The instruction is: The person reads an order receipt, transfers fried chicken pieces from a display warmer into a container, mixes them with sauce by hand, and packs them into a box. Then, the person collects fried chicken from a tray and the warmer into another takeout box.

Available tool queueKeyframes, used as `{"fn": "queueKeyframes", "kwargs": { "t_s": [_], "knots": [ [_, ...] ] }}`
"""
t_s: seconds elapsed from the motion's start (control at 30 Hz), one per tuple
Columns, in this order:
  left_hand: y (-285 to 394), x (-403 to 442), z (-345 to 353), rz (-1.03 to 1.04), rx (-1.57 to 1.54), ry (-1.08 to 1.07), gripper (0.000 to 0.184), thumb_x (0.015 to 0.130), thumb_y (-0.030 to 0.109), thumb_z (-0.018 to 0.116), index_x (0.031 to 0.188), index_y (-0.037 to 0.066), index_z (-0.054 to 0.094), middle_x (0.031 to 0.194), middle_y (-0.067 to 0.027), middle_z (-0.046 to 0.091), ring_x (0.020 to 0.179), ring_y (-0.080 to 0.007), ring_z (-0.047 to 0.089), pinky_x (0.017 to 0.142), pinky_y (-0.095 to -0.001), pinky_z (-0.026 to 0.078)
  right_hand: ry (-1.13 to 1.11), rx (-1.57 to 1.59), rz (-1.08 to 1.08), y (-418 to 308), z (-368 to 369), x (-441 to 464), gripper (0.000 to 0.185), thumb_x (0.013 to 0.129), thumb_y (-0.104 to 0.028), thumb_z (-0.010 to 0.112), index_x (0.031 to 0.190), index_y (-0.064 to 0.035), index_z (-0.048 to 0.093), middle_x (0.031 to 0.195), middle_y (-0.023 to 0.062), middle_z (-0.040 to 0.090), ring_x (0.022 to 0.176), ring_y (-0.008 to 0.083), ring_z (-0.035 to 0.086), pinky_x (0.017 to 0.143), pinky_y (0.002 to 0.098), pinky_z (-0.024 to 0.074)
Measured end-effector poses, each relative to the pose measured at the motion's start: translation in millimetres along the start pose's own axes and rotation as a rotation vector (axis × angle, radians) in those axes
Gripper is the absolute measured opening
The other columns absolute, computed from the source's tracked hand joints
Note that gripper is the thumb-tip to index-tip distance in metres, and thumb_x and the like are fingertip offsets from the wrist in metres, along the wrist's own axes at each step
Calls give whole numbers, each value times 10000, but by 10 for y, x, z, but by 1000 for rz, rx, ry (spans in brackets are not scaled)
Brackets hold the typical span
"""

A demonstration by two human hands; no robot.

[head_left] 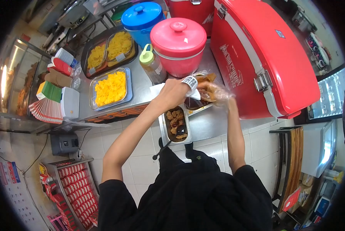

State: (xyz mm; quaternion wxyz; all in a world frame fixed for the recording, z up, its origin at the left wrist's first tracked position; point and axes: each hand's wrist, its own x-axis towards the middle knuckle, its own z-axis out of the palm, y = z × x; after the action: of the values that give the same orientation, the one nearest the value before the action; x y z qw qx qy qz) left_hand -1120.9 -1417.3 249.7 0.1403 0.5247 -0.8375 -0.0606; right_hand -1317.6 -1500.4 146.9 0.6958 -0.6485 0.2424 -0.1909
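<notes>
Beyond a metal tray [188, 129] of browned pieces [174, 116] on the bench [209, 128], white paper [156, 90] seems gripped by the left hand [174, 93]; the grip of the plastic-covered right hand [221, 95] cannot be told. Food handling appears in hand; steady paper is probably called for.

The right hand [218, 92] wears thin, clear plastic film [224, 93], crinkled and glossy. Nearer the person than the grip, I see a metal tray [164, 129], smooth with a dull sheen; the pieces [176, 116] inside look rough-crusted. Beyond the grip: pink bucket [178, 40], smooth glossy plastic. Right of the grip: red cooler [253, 50], smooth plastic, bright metal latch [262, 81]. Below: smooth metal counter [207, 126].
</notes>
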Motion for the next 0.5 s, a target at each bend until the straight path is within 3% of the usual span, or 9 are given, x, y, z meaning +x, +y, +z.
{"fn": "queueKeyframes", "kwargs": {
  "t_s": [0.1, 0.2, 0.3, 0.37, 0.43, 0.5],
  "knots": [
    [122, 114, 47, 1, -2, -24, 174, 593, 34, 608, 764, 41, 579, 718, -162, 594, 677, -331, 591, 587, -405, 475, 201, -564, 184, -369, 35, -244, 285, 791, -87, 591, 1067, -33, 551, 995, 66, 586, 914, 132, 544, 797, 255, 442],
    [125, 201, 406, -92, 53, 1, 92, 621, 83, 605, 700, 36, 605, 703, -175, 593, 698, -337, 592, 606, -403, 473, 576, -846, 191, -551, 66, -631, 310, 794, -89, 581, 1096, -29, 538, 1021, 75, 591, 920, 136, 553, 809, 253, 439],
    [195, -291, 248, -331, -3, 10, 199, 636, 129, 628, 793, 10, 598, 718, -204, 580, 733, -339, 582, 628, -428, 459, 857, -232, 188, -1003, 343, -930, 330, 778, -151, 600, 1071, -5, 554, 1059, 94, 582, 953, 190, 550, 850, 263, 409],
    [239, -824, 166, -668, -63, -122, 291, 666, 213, 659, 817, -25, 585, 708, -210, 578, 732, -345, 574, 631, -422, 459, 810, -61, 142, -937, 438, -1086, 312, 782, -128, 588, 1071, -14, 552, 1048, 91, 583, 951, 177, 549, 823, 264, 422],
    [228, -1462, 422, -868, -208, -119, 413, 690, 334, 685, 808, -44, 567, 712, -177, 596, 705, -322, 585, 622, -415, 458, 732, 149, 137, -861, 561, -1187, 302, 789, -112, 579, 1075, -22, 548, 1035, 87, 583, 941, 165, 549, 788, 266, 439],
    [334, -1920, 709, -960, -368, -324, 419, 705, 368, 688, 802, -21, 564, 709, -133, 611, 626, -230, 595, 546, -355, 458, 610, 401, 178, -685, 797, -1168, 297, 797, -102, 573, 1083, -30, 541, 1019, 82, 581, 925, 154, 550, 745, 269, 460]
  ]
}}
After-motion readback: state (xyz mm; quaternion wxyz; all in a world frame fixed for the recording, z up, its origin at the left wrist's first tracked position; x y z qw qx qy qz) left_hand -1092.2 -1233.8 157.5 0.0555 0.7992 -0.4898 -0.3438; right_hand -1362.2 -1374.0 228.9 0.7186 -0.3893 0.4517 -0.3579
